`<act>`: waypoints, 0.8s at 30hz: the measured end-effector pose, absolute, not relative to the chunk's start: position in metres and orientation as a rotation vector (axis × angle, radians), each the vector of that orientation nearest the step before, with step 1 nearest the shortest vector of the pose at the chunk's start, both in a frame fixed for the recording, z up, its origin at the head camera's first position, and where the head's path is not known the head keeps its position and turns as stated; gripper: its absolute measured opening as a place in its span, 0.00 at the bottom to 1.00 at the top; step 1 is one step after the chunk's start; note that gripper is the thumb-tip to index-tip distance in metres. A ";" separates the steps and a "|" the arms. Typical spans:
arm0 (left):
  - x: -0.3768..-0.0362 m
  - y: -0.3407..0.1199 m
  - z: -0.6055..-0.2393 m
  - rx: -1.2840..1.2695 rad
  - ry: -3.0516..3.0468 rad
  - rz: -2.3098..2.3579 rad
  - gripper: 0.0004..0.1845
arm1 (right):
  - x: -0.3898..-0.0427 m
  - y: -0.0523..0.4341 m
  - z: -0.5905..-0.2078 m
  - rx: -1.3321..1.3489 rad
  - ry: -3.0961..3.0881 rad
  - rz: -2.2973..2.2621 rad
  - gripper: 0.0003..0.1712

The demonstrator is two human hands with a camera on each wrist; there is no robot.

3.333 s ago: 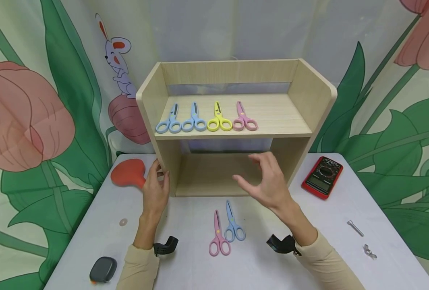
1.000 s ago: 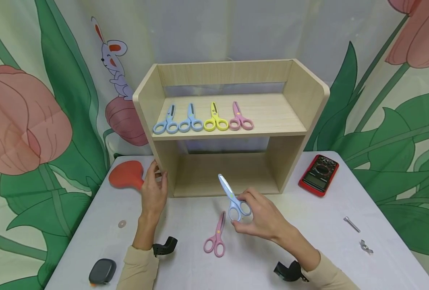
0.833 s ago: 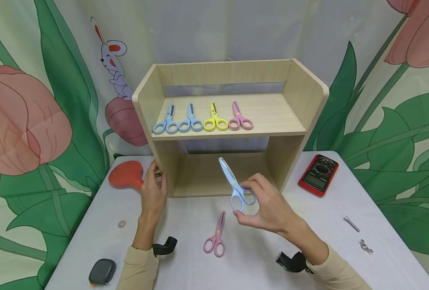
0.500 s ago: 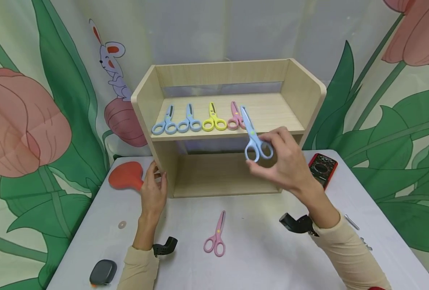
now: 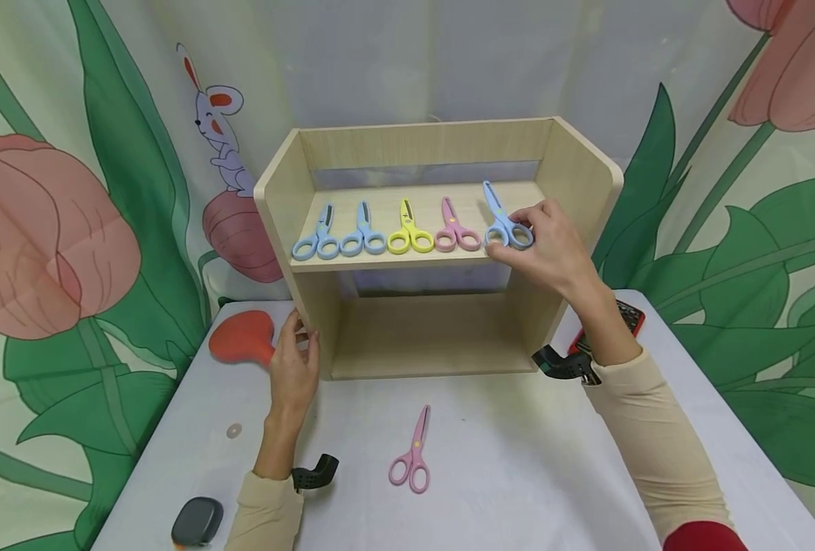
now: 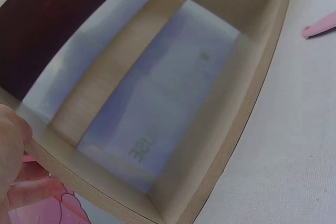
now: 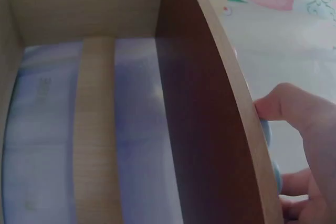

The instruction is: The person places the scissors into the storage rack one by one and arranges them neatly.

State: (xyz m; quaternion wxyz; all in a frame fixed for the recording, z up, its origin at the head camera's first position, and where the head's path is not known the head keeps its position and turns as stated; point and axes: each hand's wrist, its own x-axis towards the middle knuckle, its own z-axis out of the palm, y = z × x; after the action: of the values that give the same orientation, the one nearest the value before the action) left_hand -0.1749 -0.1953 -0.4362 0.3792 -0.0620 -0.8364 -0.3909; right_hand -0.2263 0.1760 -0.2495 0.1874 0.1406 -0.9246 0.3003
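Observation:
At the right end of the upper shelf, my right hand (image 5: 552, 249) pinches light blue scissors (image 5: 497, 208) by their handle loops, the blades pointing back. In the right wrist view, thumb and fingers meet the shelf's front edge, with only bits of the blue loops (image 7: 277, 174) showing. My left hand (image 5: 295, 367) holds the left side panel of the small wooden shelf (image 5: 421, 260) low down; the left wrist view has its fingers (image 6: 34, 190) outside that panel. Left of the held pair lie pink scissors (image 5: 450, 218), yellow scissors (image 5: 407, 218) and two blue pairs. Another pink pair (image 5: 417, 444) lies on the table.
The white table (image 5: 490, 474) carries a red paddle-like object (image 5: 242, 337) at left, partly behind my left hand. A small disc (image 5: 233, 431) and a dark grey tape measure (image 5: 197, 522) lie nearer me. My right forearm partly covers a red multimeter (image 5: 630, 315).
My right hand has picked the blue scissors up off the table, raised them and brought them to the upper shelf beside the pink pair. My left hand has stayed at the side panel.

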 end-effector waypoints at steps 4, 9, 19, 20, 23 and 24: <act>-0.174 -0.196 -0.437 -0.163 -2.129 -0.990 0.26 | -0.228 0.177 -0.244 0.414 -2.679 0.824 0.35; -0.174 -0.196 -0.439 -0.169 -2.118 -0.983 0.26 | -0.228 0.177 -0.239 0.455 -2.755 0.776 0.37; -0.177 -0.196 -0.439 -0.185 -2.108 -0.978 0.25 | -0.208 0.175 -0.254 0.408 -2.559 0.904 0.52; -0.177 -0.196 -0.439 -0.184 -2.111 -0.978 0.25 | -0.204 0.174 -0.259 0.417 -2.496 0.916 0.52; -0.176 -0.195 -0.439 -0.177 -2.121 -0.982 0.25 | -0.190 0.170 -0.275 0.468 -2.328 0.928 0.51; -0.176 -0.195 -0.438 -0.175 -2.124 -0.983 0.25 | -0.185 0.168 -0.281 0.491 -2.286 0.928 0.51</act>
State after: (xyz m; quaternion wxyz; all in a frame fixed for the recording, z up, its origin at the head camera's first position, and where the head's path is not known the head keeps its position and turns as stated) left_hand -0.1755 -0.1954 -0.4384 0.3869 -0.0689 -0.8345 -0.3864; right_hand -0.1851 0.1683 -0.2807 0.3082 0.1856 -0.8645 0.3509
